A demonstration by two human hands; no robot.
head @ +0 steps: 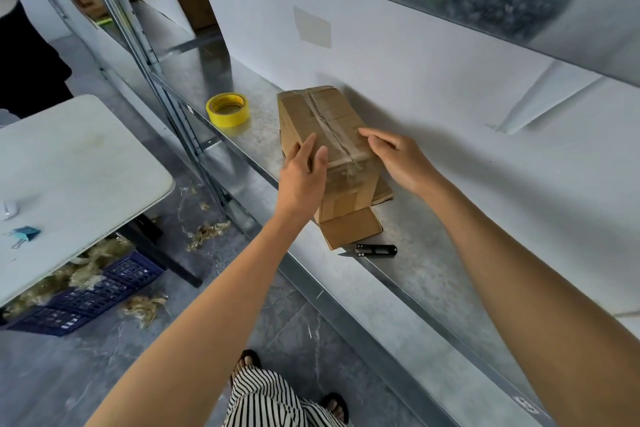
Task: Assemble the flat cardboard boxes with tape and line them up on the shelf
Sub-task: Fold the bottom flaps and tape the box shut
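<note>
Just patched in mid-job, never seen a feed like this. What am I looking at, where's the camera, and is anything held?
No machine here: one camera on a person's head looks down at their bare arms. The left hand lies flat against the side of a cardboard box; the right hand touches its taped top seam. Neither grips it. The box stands on a metal shelf, lower flaps splayed out. Also on the shelf: a yellow tape roll left of the box and a black cutter nearer the camera. A white table stands at left.
</note>
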